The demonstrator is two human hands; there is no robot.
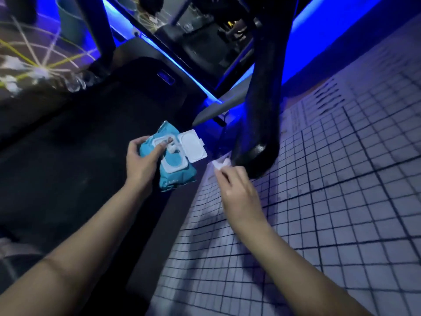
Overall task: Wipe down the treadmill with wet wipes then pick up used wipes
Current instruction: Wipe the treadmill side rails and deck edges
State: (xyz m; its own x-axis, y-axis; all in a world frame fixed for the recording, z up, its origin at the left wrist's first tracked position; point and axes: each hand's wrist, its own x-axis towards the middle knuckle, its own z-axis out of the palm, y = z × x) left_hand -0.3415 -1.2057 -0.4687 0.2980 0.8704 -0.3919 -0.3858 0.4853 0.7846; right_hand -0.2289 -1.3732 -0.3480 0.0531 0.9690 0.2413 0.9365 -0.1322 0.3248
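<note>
The person's left hand [140,160] grips a pack of wet wipes [176,172] over the right edge of the treadmill belt [68,156]. The fingers curl under the pack and the thumb lies across its top, by the opening. The pack is a soft teal pouch, slightly crumpled, with a white plastic frame on its upper face. Its white flip lid [193,145] stands swung open toward the right. A bit of white wipe shows in the opening beside the thumb.

The right hand [237,190] pinches a small, bunched white wipe [219,164] between curled fingers. It holds the wipe just beside the rounded foot of the treadmill's black upright post [264,99], at the deck's right edge. Blur hides whether the wipe actually touches the post. The post is glossy and curves up out of the top of the view.

The belt is dark and matte, and faint light specks show on it. A second dark upright [95,30] rises at the treadmill's far left corner.

A floor of small pale square tiles [319,201] with dark grout runs along the treadmill's right side. A bright blue light strip [182,67] glows beyond the front end of the deck. Patterned carpet [34,53] with pale and yellow lines lies to the far left, and a grey-green bin [68,19] stands on it.
</note>
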